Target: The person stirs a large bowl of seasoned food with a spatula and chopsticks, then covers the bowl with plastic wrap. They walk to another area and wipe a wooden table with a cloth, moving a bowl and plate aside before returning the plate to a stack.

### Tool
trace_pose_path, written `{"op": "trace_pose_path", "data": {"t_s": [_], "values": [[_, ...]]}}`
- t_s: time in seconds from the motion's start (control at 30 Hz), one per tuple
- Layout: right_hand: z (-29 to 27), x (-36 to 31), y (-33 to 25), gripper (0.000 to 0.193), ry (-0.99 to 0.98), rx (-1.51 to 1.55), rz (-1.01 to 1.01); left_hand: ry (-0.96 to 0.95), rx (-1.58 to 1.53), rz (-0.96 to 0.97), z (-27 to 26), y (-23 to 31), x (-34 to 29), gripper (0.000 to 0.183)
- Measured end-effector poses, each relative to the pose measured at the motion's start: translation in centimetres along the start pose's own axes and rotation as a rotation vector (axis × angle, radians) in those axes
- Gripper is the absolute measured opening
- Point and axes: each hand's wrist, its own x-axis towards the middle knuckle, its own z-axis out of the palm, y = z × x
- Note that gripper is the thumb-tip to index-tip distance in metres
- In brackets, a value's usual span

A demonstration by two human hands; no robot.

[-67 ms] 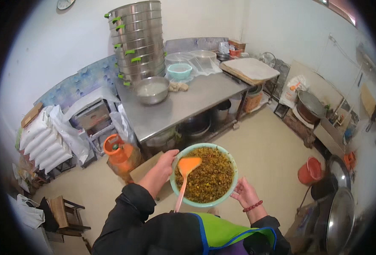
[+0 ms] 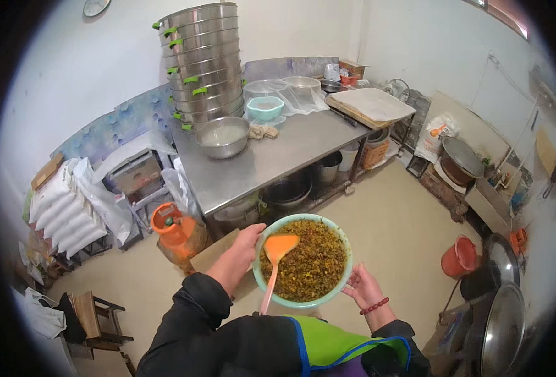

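A pale green bowl is held up in front of my body, between both hands. It is filled with a chopped, yellow-brown and dark filling. An orange spatula lies on the filling, its pinkish handle resting over the near left rim. My left hand grips the bowl's left rim, the fingers partly hidden behind it. On the right side, my right hand holds the rim with its fingers under the edge; a red bead bracelet circles that wrist.
Ahead stands a steel table with a stack of steamers, a metal basin and a turquoise basket. An orange gas cylinder is at left, beside stacked white sacks. At right are a red bucket and large lids.
The view has shifted very slightly. Both hands keep the bowl in nearly the same place, with the spatula still in it.
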Motion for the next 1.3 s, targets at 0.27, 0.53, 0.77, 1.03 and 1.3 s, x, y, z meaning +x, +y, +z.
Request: {"op": "trace_pose_path", "data": {"t_s": [0.27, 0.53, 0.77, 1.03, 1.3], "values": [[-5.1, 15.4, -10.0, 0.041, -0.077, -0.013, 0.093, 0.083, -0.107, 0.033, 7.6, 4.7, 14.5, 0.027], [-7.3, 35.5, -17.2, 0.045, -0.076, -0.046, 0.158, 0.079, -0.127, 0.039, 14.7, 11.6, 32.8, 0.029], [-9.7, 50.0, -24.9, 0.037, -0.050, -0.019, 0.172, 0.096, -0.122, 0.001, 22.1, 18.1, 47.1, 0.028], [-10.8, 68.8, -34.9, 0.036, -0.156, -0.078, 0.233, 0.237, -0.233, 0.051, 29.1, 24.3, 59.5, 0.030], [-10.0, 84.1, -39.3, 0.041, -0.086, -0.230, 0.420, 0.317, -0.377, 0.053, 29.0, 27.8, 70.4, 0.031]]}}
